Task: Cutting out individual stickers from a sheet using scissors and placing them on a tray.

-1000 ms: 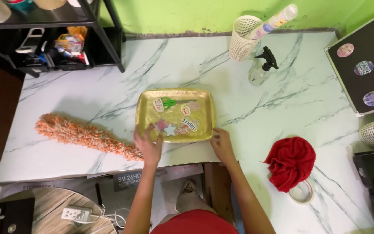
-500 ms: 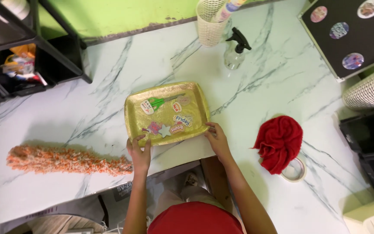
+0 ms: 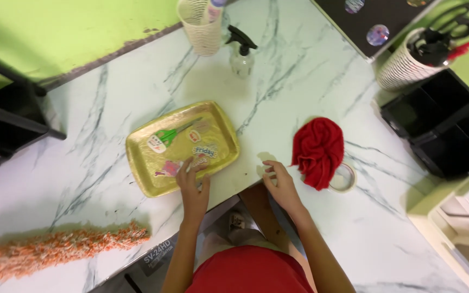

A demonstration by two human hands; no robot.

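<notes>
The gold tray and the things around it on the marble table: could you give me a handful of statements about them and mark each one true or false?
1. The left hand rests on the gold tray. True.
2. The right hand grips the red cloth. False: it lies open on the marble table, just short of the cloth.
3. The tray holds stickers. True.
4. The spray bottle stands inside the tray. False: it stands on the table beyond it, beside a mesh cup.
5. The fuzzy orange duster lies on the red cloth. False: it lies far off, at the table's near left edge.
</notes>
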